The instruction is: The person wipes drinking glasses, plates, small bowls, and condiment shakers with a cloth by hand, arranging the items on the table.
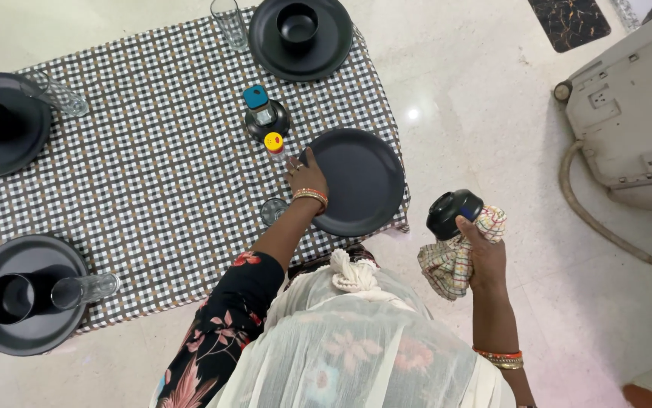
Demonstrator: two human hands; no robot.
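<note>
Left hand (307, 175) is resting flat on the centre-frame black plate (360, 181) edge while the right hand (483, 253) is gripping a black bowl (453, 211) in a checked cloth (454, 261), so she's probably best keeping that plate steady.

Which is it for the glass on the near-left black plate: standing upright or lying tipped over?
Tipped over. The glass lies on its side across the black plate, beside the black bowl.

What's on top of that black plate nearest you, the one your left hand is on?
The black plate carries no bowl or glass; only the left hand rests on its left rim. The small patch beneath that hand is covered.
</note>
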